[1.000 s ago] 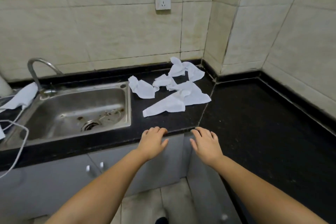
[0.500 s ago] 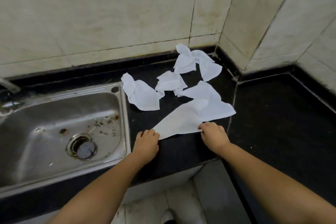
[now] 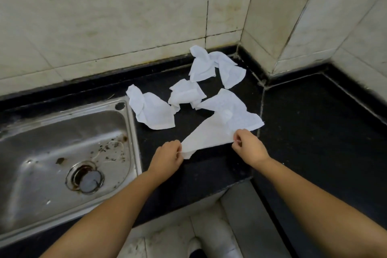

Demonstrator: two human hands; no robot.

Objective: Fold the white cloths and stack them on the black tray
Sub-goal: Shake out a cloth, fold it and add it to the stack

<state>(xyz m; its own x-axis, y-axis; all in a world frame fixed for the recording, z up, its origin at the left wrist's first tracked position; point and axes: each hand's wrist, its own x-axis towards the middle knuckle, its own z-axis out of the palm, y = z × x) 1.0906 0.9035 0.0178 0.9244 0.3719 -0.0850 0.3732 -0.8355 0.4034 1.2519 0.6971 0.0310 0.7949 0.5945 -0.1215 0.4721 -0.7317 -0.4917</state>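
white cloth, nearest [image 3: 211, 136]: lies on the black table [image 3: 314, 132] near its front edge, held at two points. left hand [image 3: 168, 158]: forearm reaching in from the lower left, fingers curled, grip pinched together on the cloth's pointed lower-left corner, which is slightly lifted and creased. right hand [image 3: 248, 148]: forearm reaching in from the lower right, knuckles up, grip pinched on the cloth's near edge to the right. cloth between the two hands is drawn into a long, mostly flat wedge, wider toward the right, its far part lapping another cloth [image 3: 230, 107] behind it.

other white cloths, all unfolded and crumpled on the table: one [image 3: 152, 111] just beside the sink's right rim; one small bunched piece [image 3: 186, 94] in the middle; one [image 3: 213, 65] at the back near the tiled wall corner.

steel sink [image 3: 129, 132]: left of the cloths, basin soiled with debris around the drain.
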